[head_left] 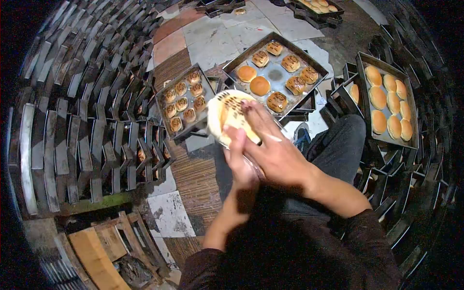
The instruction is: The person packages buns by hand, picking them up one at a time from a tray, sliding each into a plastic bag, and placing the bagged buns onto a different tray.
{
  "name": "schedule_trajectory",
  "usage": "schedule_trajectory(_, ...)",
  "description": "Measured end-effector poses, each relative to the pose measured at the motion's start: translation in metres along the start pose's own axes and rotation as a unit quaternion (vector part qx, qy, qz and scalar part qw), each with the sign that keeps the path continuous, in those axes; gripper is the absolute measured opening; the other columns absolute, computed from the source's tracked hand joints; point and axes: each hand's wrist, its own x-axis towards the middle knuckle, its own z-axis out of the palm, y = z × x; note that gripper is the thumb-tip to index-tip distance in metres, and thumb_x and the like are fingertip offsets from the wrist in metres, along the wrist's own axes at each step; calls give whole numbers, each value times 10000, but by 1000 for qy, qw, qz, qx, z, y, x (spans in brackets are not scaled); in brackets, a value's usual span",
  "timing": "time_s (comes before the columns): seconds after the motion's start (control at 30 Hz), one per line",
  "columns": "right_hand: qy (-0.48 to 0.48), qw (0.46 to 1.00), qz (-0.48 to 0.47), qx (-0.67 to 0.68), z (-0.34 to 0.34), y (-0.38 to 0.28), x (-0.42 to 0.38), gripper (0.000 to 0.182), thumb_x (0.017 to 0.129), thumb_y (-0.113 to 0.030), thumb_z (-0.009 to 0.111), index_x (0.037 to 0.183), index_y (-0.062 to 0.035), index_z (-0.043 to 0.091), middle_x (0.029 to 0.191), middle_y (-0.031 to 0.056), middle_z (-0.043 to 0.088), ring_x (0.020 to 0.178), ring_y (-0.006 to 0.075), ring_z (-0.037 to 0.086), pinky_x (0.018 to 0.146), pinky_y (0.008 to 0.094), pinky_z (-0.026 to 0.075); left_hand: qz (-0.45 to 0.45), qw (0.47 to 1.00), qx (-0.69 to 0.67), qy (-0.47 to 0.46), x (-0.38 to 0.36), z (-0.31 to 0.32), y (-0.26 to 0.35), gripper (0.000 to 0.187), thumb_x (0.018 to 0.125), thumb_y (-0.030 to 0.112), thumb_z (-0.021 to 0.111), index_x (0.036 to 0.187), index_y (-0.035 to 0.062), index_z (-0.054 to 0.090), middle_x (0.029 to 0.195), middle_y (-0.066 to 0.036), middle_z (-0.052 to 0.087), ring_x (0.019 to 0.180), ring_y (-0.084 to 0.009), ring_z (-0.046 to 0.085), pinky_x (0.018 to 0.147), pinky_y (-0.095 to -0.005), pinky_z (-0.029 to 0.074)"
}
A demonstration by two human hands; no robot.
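Observation:
Close in front of me, both hands hold a round cream-coloured disc (217, 112) with rows of dark marks and a golden-brown patch in its middle. My left hand (240, 162) grips it from below, thumb over the near edge. The fingers of my right hand (278, 150) press on its marked face, and their tips look dark-stained. Just beyond, a large square tray (275, 75) carries plain golden buns (260, 86) and several buns with dark patterns (277, 102). A narrower tray (207, 92) on the left holds rows of patterned buns (181, 104).
At right, a tray (412, 126) of plain golden buns (379, 98) rests on stacked trays. Tall stacks of dark metal trays (63, 145) rise on the left. A broken wooden crate (123, 232) lies at lower left. Further bun trays (316, 10) stand at the back.

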Motion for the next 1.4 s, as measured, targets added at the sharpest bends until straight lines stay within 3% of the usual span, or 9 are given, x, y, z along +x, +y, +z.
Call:
schedule_trajectory(0.17, -132, 983, 32, 126, 20, 12, -45, 605, 784, -85, 615, 1366, -55, 453, 1432, 242, 389, 1320, 452, 380, 1079, 494, 356, -70, 997, -28, 11, 45, -34, 20, 570, 950, 489, 343, 1261, 49, 530, 1218, -135, 614, 1082, -295, 606, 964, -461, 481)
schedule_trajectory(0.33, -17, 957, 86, 275, -13, 13, -13, 227, 793, -17, 679, 1019, -26, 678, 794, 123, 667, 716, 275, 657, 657, 356, 511, -116, 991, -56, 28, 51, -40, 28, 662, 924, 570, 399, 1338, 61, 486, 1297, -153, 563, 1185, -316, 548, 992, -478, 461)
schedule_trajectory(0.47, -167, 939, 36, 298, 25, 29, -3, 117, 811, -74, 670, 918, -36, 642, 783, 116, 622, 771, 296, 640, 680, 363, 515, -167, 986, 0, -18, 43, -35, 15, 609, 943, 504, 448, 1346, 46, 467, 1271, -154, 580, 1136, -308, 579, 967, -441, 485)
schedule_trajectory(0.9, -52, 919, -2, 391, 41, 25, -32, 90, 837, -92, 673, 875, -20, 635, 806, 129, 630, 741, 322, 635, 638, 395, 515, -186, 981, -7, 51, 66, -46, 15, 510, 914, 363, 492, 1291, 20, 499, 1203, -170, 619, 1036, -319, 641, 856, -462, 556)
schedule_trajectory(1.03, -258, 791, -44, 553, -13, 56, -27, 184, 864, -159, 675, 987, -22, 671, 927, 157, 680, 871, 344, 649, 790, 398, 507, -188, 977, -82, 60, 71, -62, 34, 660, 848, 506, 505, 1330, 57, 466, 1259, -179, 578, 1065, -344, 613, 811, -515, 554)
schedule_trajectory(1.1, -156, 942, 212, 206, 11, 62, -21, 312, 797, -158, 687, 1067, -7, 642, 958, 180, 665, 930, 375, 631, 861, 398, 501, -223, 974, -36, 17, 67, -73, 28, 685, 846, 528, 483, 1343, 58, 454, 1306, -190, 539, 1149, -355, 560, 882, -519, 513)
schedule_trajectory(1.17, 134, 974, 122, 138, 26, 56, -14, 289, 750, -137, 737, 1010, -30, 670, 863, 117, 660, 827, 344, 623, 805, 416, 493, -241, 969, 52, 26, 49, -66, 15, 648, 886, 517, 428, 1346, 61, 450, 1301, -178, 544, 1184, -343, 544, 958, -497, 483)
schedule_trajectory(1.23, 167, 977, 20, 130, 21, 55, -12, 216, 718, -78, 766, 912, -11, 701, 803, 118, 640, 769, 274, 615, 742, 346, 504, 124, 854, 481, -158, 15, -78, 9, 540, 931, 332, 467, 1381, 39, 406, 1330, -173, 507, 1215, -329, 511, 1018, -467, 412)
schedule_trajectory(1.4, 262, 883, 258, 293, 28, 42, -11, 87, 795, -73, 740, 853, -10, 723, 808, 90, 644, 760, 166, 591, 666, 282, 469, 77, 980, 181, -14, 7, -81, -19, 459, 897, 162, 648, 1301, 16, 487, 1184, -191, 574, 1007, -249, 582, 923, -376, 454)
